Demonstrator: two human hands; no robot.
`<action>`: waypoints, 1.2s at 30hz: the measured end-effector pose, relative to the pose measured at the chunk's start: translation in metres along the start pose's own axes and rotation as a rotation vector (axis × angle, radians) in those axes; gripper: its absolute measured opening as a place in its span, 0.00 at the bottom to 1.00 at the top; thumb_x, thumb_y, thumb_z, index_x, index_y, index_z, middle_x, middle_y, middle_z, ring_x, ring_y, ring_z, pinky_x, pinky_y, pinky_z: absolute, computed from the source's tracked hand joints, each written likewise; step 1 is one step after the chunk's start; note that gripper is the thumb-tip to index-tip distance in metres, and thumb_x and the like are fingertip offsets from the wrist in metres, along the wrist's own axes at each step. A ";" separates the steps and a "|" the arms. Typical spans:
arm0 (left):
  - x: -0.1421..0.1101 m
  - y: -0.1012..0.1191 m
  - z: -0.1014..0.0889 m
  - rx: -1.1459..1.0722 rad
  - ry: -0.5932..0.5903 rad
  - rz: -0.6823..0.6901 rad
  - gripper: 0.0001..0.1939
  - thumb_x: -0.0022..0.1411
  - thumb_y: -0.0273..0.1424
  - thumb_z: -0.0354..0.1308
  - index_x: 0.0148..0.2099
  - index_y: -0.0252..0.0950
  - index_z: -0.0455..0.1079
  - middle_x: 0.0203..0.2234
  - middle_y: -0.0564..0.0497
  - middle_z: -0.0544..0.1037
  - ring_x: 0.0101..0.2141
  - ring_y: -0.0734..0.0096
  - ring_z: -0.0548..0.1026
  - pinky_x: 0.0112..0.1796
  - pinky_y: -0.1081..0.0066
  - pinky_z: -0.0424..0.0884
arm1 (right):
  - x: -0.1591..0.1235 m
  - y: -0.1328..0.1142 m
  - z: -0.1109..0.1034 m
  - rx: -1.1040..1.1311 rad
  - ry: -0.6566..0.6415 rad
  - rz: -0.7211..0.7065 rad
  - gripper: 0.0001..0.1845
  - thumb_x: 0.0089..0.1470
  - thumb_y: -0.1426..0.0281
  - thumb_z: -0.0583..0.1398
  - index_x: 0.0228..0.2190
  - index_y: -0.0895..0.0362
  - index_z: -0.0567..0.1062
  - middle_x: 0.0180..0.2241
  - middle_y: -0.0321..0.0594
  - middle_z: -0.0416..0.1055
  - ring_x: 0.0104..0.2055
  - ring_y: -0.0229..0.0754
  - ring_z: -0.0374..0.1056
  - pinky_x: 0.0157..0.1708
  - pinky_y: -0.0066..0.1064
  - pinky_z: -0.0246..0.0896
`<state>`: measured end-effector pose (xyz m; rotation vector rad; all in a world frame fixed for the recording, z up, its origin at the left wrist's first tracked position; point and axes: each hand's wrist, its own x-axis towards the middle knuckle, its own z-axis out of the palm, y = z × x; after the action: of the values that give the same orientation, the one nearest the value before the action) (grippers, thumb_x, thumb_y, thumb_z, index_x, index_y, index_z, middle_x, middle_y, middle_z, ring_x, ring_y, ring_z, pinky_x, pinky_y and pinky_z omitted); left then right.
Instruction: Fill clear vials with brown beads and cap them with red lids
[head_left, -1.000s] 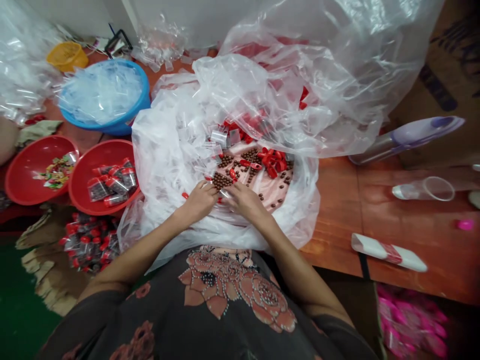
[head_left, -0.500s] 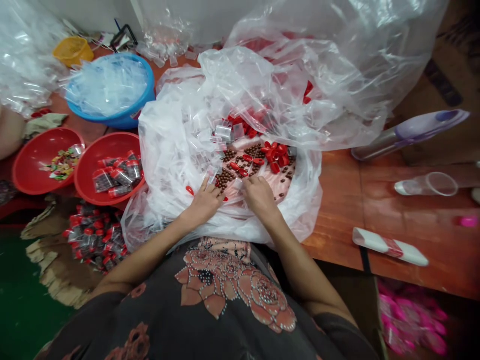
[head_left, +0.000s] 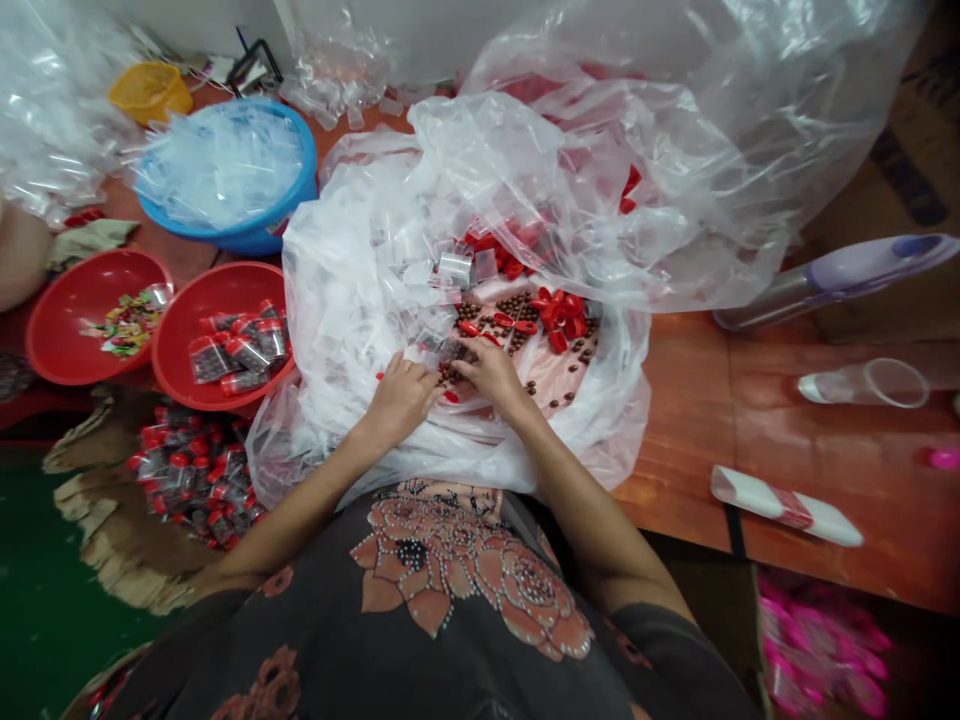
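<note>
My left hand [head_left: 405, 398] has its fingers bent round a small clear plastic container [head_left: 444, 350], partly hidden by the fingers. Close on its right, my right hand [head_left: 491, 372] curls its fingers at the container's mouth, over small brown balls [head_left: 517, 302]; what its fingertips hold is hidden. The balls lie scattered on a pinkish surface inside a large clear plastic bag [head_left: 622, 400]. Red plastic caps [head_left: 561, 318] are heaped beyond my right hand, with several loose ones closer. Empty clear containers [head_left: 455, 268] lie piled past my left hand.
To the left, one red bowl [head_left: 169, 375] holds filled red-capped containers and another [head_left: 49, 340] holds colourful small pieces. A blue basin [head_left: 304, 190] holds clear plastic pieces. Filled containers [head_left: 199, 470] are heaped below. A lilac-handled tool [head_left: 862, 270] and a white packet [head_left: 750, 490] lie right.
My right hand has moved left and slightly away from me, up to the container by my left hand. My left hand has turned and curled more. The view has shifted slightly.
</note>
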<state>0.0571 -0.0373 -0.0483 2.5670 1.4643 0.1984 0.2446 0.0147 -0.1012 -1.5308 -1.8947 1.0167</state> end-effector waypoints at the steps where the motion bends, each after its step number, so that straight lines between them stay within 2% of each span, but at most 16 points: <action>1: 0.001 -0.003 -0.004 -0.055 0.027 -0.035 0.11 0.69 0.30 0.54 0.48 0.36 0.76 0.38 0.46 0.80 0.42 0.60 0.75 0.59 0.49 0.62 | -0.004 0.004 -0.001 0.106 0.027 0.026 0.25 0.53 0.70 0.63 0.54 0.55 0.74 0.45 0.42 0.74 0.41 0.43 0.71 0.47 0.37 0.67; 3: 0.003 -0.005 -0.011 -0.205 0.103 -0.098 0.11 0.70 0.29 0.53 0.47 0.36 0.77 0.37 0.46 0.80 0.42 0.61 0.75 0.55 0.53 0.68 | -0.013 0.009 -0.003 0.293 0.075 0.077 0.25 0.50 0.67 0.65 0.51 0.55 0.76 0.41 0.39 0.75 0.37 0.41 0.71 0.43 0.36 0.68; 6: 0.010 0.001 -0.010 -0.554 0.208 -0.215 0.13 0.69 0.31 0.55 0.52 0.37 0.75 0.44 0.44 0.80 0.45 0.62 0.76 0.50 0.58 0.73 | -0.029 0.006 -0.005 0.493 0.154 0.129 0.25 0.48 0.62 0.68 0.48 0.54 0.76 0.36 0.37 0.74 0.36 0.40 0.70 0.41 0.36 0.69; 10: 0.023 0.017 0.006 -1.126 0.141 -0.323 0.25 0.64 0.33 0.60 0.62 0.39 0.67 0.54 0.43 0.76 0.49 0.63 0.77 0.50 0.60 0.75 | -0.047 -0.015 -0.005 0.661 0.224 0.165 0.26 0.46 0.58 0.69 0.46 0.52 0.73 0.35 0.37 0.73 0.35 0.39 0.70 0.40 0.37 0.71; 14: 0.033 0.026 0.015 -1.455 0.131 -0.287 0.22 0.62 0.34 0.61 0.58 0.35 0.69 0.53 0.43 0.77 0.51 0.63 0.77 0.54 0.61 0.73 | -0.059 -0.031 -0.009 0.748 0.244 0.158 0.26 0.46 0.58 0.69 0.45 0.50 0.71 0.43 0.40 0.74 0.37 0.40 0.71 0.40 0.36 0.72; 17: 0.032 0.026 0.009 -1.621 0.124 -0.308 0.22 0.61 0.37 0.63 0.56 0.34 0.71 0.49 0.43 0.79 0.46 0.63 0.79 0.49 0.62 0.77 | -0.061 -0.024 -0.019 0.759 0.222 0.124 0.22 0.53 0.57 0.64 0.47 0.50 0.71 0.45 0.40 0.73 0.37 0.39 0.72 0.40 0.36 0.73; 20: 0.028 0.021 0.001 -1.681 0.128 -0.326 0.23 0.59 0.37 0.66 0.55 0.34 0.72 0.48 0.43 0.80 0.44 0.64 0.80 0.46 0.64 0.78 | -0.052 -0.002 -0.031 0.635 0.269 0.109 0.17 0.58 0.57 0.59 0.46 0.52 0.73 0.43 0.40 0.74 0.37 0.39 0.72 0.40 0.37 0.72; 25: 0.026 0.011 -0.005 -1.675 0.162 -0.335 0.21 0.57 0.33 0.67 0.53 0.34 0.74 0.47 0.44 0.80 0.44 0.65 0.79 0.47 0.65 0.78 | -0.023 0.030 -0.044 0.254 0.345 0.043 0.13 0.58 0.65 0.57 0.41 0.54 0.78 0.45 0.43 0.75 0.47 0.46 0.71 0.52 0.45 0.66; 28: 0.025 0.010 -0.010 -1.680 0.133 -0.340 0.21 0.58 0.32 0.67 0.53 0.34 0.74 0.48 0.44 0.80 0.43 0.65 0.80 0.48 0.64 0.78 | -0.008 0.027 -0.046 0.117 0.318 -0.026 0.14 0.58 0.67 0.56 0.41 0.54 0.80 0.44 0.45 0.76 0.47 0.47 0.71 0.53 0.45 0.65; 33: 0.021 0.010 -0.018 -1.701 0.069 -0.340 0.26 0.56 0.31 0.67 0.57 0.34 0.72 0.48 0.43 0.80 0.44 0.63 0.80 0.49 0.61 0.77 | 0.006 0.006 -0.041 0.080 0.215 -0.200 0.16 0.61 0.69 0.54 0.44 0.52 0.80 0.46 0.43 0.77 0.50 0.46 0.71 0.53 0.42 0.65; 36: 0.021 0.007 -0.018 -1.687 0.074 -0.339 0.26 0.55 0.31 0.68 0.56 0.33 0.73 0.48 0.42 0.80 0.45 0.62 0.80 0.49 0.60 0.76 | 0.010 0.005 -0.035 0.023 0.204 -0.198 0.16 0.61 0.71 0.54 0.45 0.53 0.79 0.46 0.44 0.76 0.49 0.47 0.71 0.51 0.42 0.66</action>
<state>0.0694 -0.0213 -0.0286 0.9380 0.9001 0.9474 0.2722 0.0328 -0.0852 -1.3468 -1.8413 0.7624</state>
